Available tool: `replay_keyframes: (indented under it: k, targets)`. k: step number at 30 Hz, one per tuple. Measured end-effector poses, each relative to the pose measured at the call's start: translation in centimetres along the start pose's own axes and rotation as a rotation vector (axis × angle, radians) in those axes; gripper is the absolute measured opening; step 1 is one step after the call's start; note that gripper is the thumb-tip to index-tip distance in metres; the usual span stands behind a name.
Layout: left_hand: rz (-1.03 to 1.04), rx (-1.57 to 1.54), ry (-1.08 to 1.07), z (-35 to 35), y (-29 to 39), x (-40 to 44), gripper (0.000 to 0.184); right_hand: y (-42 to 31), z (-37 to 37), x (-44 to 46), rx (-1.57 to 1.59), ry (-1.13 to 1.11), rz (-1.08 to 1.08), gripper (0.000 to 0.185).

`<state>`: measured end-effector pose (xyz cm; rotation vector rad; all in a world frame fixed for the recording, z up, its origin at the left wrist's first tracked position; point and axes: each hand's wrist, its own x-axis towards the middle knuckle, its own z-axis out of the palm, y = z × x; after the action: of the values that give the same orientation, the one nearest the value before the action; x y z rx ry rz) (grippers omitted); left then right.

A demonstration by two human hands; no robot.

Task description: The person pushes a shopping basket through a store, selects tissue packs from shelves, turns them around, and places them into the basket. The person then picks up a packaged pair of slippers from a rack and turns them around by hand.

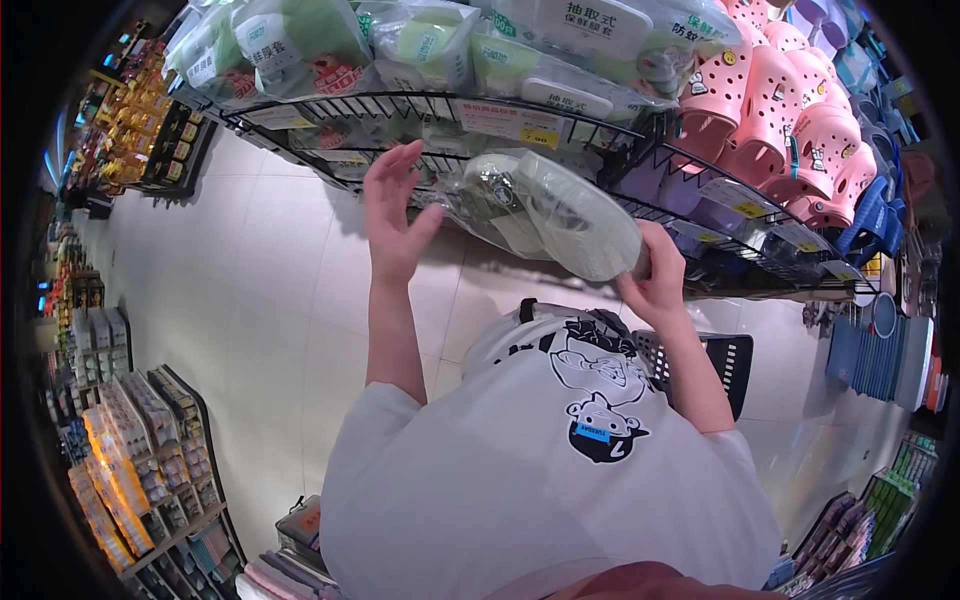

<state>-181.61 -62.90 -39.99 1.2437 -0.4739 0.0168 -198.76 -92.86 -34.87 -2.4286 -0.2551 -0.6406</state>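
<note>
A pair of pale grey-green slippers (585,225) in clear plastic wrap is held out in front of the shelf. My right hand (657,277) grips the slippers at their right end, thumb below and fingers partly hidden behind. To the left, my left hand (395,215) is raised with its fingers apart and nothing in it. It is close to the left end of the wrapping but appears separate from it. A dark round mark with a small print shows on the further slipper.
The black wire shelf (400,100) carries bagged cling-film covers (415,40) and pink clogs (770,100). A black basket (738,365) is beside my right forearm. Stocked shelves (150,460) stand at lower left, over a pale tiled floor (270,300).
</note>
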Motion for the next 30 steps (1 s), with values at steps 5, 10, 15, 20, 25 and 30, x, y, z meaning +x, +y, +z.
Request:
replay_keyframes:
  k: [5, 10, 15, 20, 25, 30]
  targets:
    - [0.099, 0.57, -0.561, 4.8, 4.1, 0.6, 0.073, -0.3, 0.9, 0.2, -0.156, -0.04, -0.129, 0.062]
    - [0.187, 0.454, -0.529, 5.8, 1.3, 0.8, 0.057, -0.5, 0.3, 0.2, -0.379, 0.027, -0.256, 0.039]
    - [0.374, 0.627, -0.588, 6.0, 0.2, 1.0, 0.044, 0.0, -0.5, 0.0, -0.477, 0.038, -0.271, 0.035]
    - [0.348, 0.711, -0.562, 7.3, 1.9, 0.5, 0.053, 0.0, -0.5, -0.7, -0.484, 0.071, -0.242, 0.034]
    - [0.492, 0.696, -0.476, 7.6, 0.3, -0.6, 0.051, -0.5, -0.2, -1.4, -0.605, 0.22, -0.307, 0.028]
    - [0.623, 0.675, -0.334, 6.9, -1.8, -1.2, 0.041, 0.0, 0.4, -2.1, -0.68, 0.316, -0.247, 0.028]
